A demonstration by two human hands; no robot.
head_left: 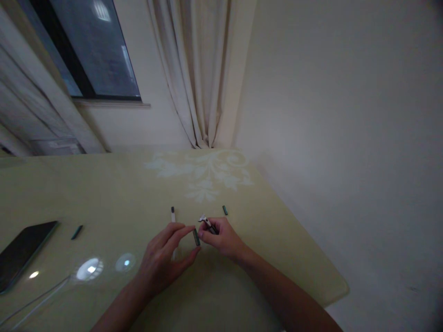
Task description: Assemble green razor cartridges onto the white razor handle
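My left hand (161, 253) pinches a small dark strip (196, 237) by its two ends, the thumb on the near end and a fingertip on the far one, so the strip stands across the gap between them. My right hand (221, 237) grips a dark handle (210, 226) with a shiny metal head (202, 218); its fingers are curled round the handle, and the head pokes out toward 11 o'clock. The two hands nearly meet over the table (277, 249), with the tips of my right fingers just beside the strip; I can't tell whether they touch it.

Taking the held strip as the middle of the clock, a second strip (224, 210) lies on the table between 1 and 2 o'clock, just beyond my right hand. A third strip (76, 232) lies well apart at 9 o'clock, slanted, with a flat dark device (26, 253) past it on the same side. At 8 o'clock a thin white cable (43, 299) runs over the tabletop. Near 10 to 11 o'clock, a pale stick (173, 214) with a dark end shows past my left fingers, its lower part hidden by the hand. A white flower pattern (204, 173) spreads over the table at 12 o'clock, with a hanging curtain (197, 69) farther out behind it.
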